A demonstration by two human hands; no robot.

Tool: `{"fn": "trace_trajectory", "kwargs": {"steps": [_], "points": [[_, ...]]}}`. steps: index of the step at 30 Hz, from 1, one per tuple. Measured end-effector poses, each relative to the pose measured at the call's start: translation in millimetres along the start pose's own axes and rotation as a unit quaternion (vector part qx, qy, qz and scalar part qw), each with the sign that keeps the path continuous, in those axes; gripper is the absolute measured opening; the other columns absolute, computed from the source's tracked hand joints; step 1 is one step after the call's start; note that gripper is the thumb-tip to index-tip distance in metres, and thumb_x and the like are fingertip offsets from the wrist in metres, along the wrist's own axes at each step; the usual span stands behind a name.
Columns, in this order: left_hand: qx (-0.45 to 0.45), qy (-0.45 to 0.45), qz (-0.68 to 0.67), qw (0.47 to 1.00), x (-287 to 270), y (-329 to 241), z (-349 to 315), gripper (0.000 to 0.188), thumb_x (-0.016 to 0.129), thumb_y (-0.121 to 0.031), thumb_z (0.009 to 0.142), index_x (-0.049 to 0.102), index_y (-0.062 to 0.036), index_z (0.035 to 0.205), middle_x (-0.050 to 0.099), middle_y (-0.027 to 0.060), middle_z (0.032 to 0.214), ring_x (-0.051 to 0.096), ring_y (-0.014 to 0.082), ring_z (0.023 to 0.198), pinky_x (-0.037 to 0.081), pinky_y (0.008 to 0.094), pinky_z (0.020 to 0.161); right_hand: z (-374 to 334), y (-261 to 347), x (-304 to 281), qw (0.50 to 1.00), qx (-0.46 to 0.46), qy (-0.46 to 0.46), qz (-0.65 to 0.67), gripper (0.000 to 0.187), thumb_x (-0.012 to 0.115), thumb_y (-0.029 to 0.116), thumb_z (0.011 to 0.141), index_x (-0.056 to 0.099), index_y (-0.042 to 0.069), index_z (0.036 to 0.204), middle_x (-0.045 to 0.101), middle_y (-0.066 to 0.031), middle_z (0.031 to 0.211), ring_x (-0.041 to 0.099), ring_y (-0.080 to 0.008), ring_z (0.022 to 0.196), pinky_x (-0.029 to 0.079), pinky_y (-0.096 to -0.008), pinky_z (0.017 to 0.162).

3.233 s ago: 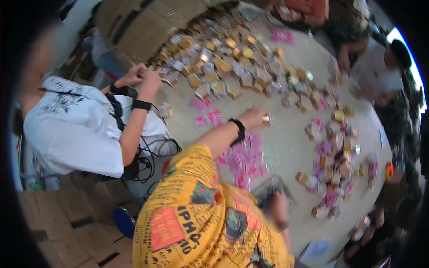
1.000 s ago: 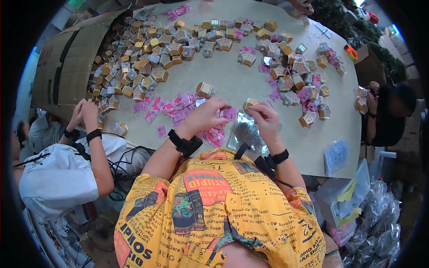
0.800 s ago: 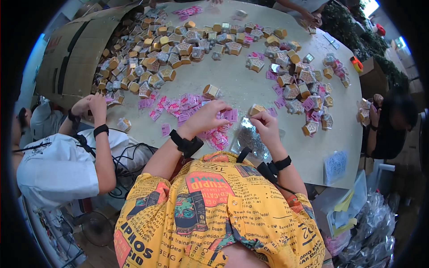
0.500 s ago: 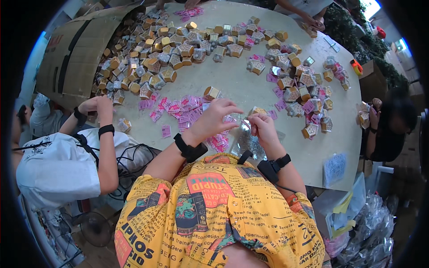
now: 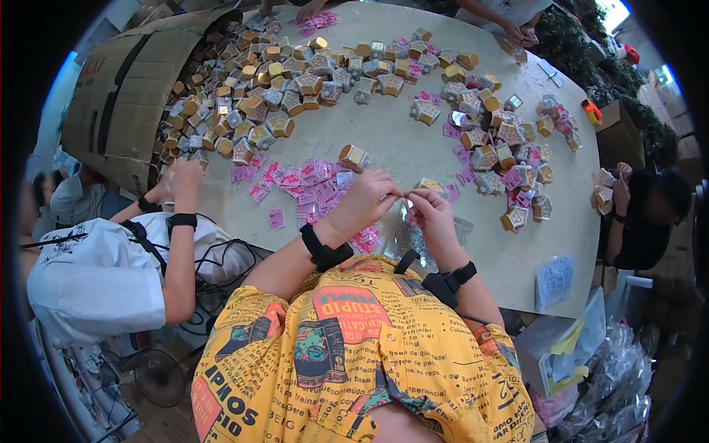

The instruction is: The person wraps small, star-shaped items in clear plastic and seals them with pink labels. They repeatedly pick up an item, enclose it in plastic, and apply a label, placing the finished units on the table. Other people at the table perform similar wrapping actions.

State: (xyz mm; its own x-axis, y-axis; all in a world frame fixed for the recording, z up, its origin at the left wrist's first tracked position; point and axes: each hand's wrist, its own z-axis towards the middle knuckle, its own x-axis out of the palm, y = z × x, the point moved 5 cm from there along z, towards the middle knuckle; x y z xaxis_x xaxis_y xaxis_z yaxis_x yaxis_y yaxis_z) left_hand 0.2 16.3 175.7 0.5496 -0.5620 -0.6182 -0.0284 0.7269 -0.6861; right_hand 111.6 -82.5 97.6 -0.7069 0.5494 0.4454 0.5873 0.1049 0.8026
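Note:
My left hand (image 5: 369,198) and my right hand (image 5: 434,218) meet fingertip to fingertip over the near part of the table. Both pinch something tiny that I cannot make out. Under them lies a clear plastic bag (image 5: 459,230) with small contents I cannot tell apart. Just beyond my right hand sits a gold ornament (image 5: 430,186), partly hidden. Another gold, house-like ornament (image 5: 354,157) stands past my left hand. Beside my left wrist are scattered pink printed tags (image 5: 314,184).
A large heap of gold and white ornaments (image 5: 295,81) spills from a cardboard box (image 5: 136,111) at the far left. More ornaments (image 5: 509,133) lie to the right. A bag of thin pale strands (image 5: 554,283) rests at the right edge. Co-workers' hands are around the table.
My left hand's fingers have closed and moved in to meet the right hand's fingertips. At the left, the co-worker's hands have shifted slightly.

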Motion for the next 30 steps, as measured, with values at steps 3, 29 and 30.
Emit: {"fn": "trace_trajectory", "kwargs": {"steps": [3,29,30], "points": [[-0.025,0.007,0.005,1.000,2,2,-4,0.008,0.065,-0.004,0.072,0.064,-0.0020,0.080,0.057,0.0109,0.076,0.056,0.0287,0.079,0.044,0.0370,0.072,-4,-5,8,0.999,0.028,0.007,0.040,0.011,0.060,0.008,0.087,0.061,-0.001,0.092,0.062,-0.0052,0.074,0.058,-0.0100,0.060,0.047,-0.0212,0.052],[-0.339,0.213,-0.266,0.877,40,87,-35,0.012,0.067,-0.006,0.073,0.068,0.0019,0.083,0.066,0.0080,0.075,0.061,0.0152,0.065,0.048,0.0276,0.061,-18,12,28,0.677,-0.401,0.116,-0.606,0.012,0.061,0.009,0.073,0.059,0.002,0.082,0.059,-0.0137,0.080,0.061,-0.0297,0.067,0.050,-0.0368,0.059],[-0.379,0.209,-0.316,0.845,43,91,-38,0.011,0.067,-0.005,0.074,0.067,0.0018,0.082,0.067,0.0076,0.076,0.062,0.0146,0.067,0.048,0.0271,0.063,-20,14,30,0.646,-0.413,0.124,-0.631,0.011,0.060,0.010,0.074,0.058,0.003,0.082,0.057,-0.0130,0.081,0.061,-0.0292,0.067,0.050,-0.0373,0.059]]}}
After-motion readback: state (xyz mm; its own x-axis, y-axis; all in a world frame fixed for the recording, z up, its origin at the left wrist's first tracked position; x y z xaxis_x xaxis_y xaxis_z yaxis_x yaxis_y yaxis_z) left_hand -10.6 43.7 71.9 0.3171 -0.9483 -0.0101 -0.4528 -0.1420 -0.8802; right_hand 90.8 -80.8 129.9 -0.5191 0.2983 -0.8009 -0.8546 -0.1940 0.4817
